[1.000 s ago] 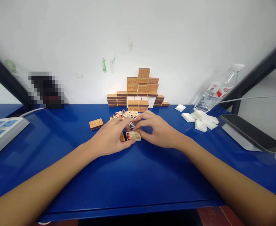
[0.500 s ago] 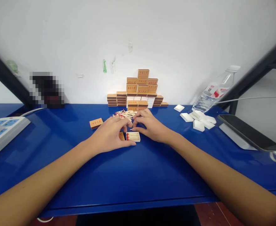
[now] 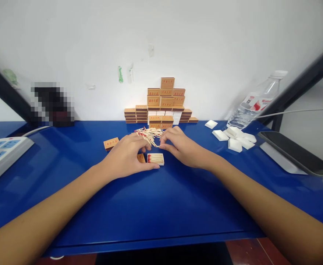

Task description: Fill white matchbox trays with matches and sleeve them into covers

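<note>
A white matchbox tray (image 3: 162, 163) holding a layer of red-tipped matches lies on the blue table, beside or partly inside its orange sleeve (image 3: 141, 158). My left hand (image 3: 125, 154) curves around this matchbox, thumb along its near side and fingertips bent over behind it. The palm hides part of the sleeve. Just beyond the tray, the thumb and index finger of my right hand (image 3: 179, 145) pinch the end of a match (image 3: 156, 146) at the edge of the loose pile. That pile of red-headed matches (image 3: 148, 134) lies behind both hands.
Closed matchboxes (image 3: 165, 101) are stacked against the wall. A single matchbox (image 3: 111, 143) sits left of my left hand. On the right are white trays (image 3: 234, 144), a tilted water bottle (image 3: 254, 105) and a phone (image 3: 299, 152) on a white block. A power strip (image 3: 8, 154) lies far left.
My right hand has shifted slightly away from the tray toward the match pile, its fingertips now on a match. The left hand stays around the matchbox. The view has moved slightly.
</note>
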`<action>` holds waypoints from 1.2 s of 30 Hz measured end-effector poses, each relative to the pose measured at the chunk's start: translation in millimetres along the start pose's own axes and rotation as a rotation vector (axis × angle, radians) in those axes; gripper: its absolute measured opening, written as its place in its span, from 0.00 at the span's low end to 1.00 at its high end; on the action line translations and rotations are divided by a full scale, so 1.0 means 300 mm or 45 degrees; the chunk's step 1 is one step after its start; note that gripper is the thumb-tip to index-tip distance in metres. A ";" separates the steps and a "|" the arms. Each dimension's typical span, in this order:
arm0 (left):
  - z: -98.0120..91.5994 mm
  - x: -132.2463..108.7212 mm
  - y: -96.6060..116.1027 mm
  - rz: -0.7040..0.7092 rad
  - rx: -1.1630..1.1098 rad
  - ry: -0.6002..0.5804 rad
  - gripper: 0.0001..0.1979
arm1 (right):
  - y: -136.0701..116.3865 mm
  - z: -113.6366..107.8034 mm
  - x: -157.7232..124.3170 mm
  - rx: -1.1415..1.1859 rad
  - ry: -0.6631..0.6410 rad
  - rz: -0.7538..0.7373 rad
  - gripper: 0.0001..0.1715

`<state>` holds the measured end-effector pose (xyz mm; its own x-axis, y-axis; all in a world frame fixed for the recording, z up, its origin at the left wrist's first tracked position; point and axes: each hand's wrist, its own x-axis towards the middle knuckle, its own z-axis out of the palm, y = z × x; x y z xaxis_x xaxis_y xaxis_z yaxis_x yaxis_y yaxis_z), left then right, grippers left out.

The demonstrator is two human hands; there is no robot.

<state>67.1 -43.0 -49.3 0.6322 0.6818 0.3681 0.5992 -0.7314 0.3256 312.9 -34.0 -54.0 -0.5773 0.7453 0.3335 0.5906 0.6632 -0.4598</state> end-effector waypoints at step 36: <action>-0.002 -0.003 0.001 0.065 0.033 -0.113 0.12 | -0.068 0.016 -0.002 0.078 0.240 0.000 0.10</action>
<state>66.5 -44.0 -48.8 0.7023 0.6433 0.3048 0.5769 -0.7652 0.2858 298.6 -48.3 -48.8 -0.4585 0.7486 0.4789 0.5518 0.6622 -0.5069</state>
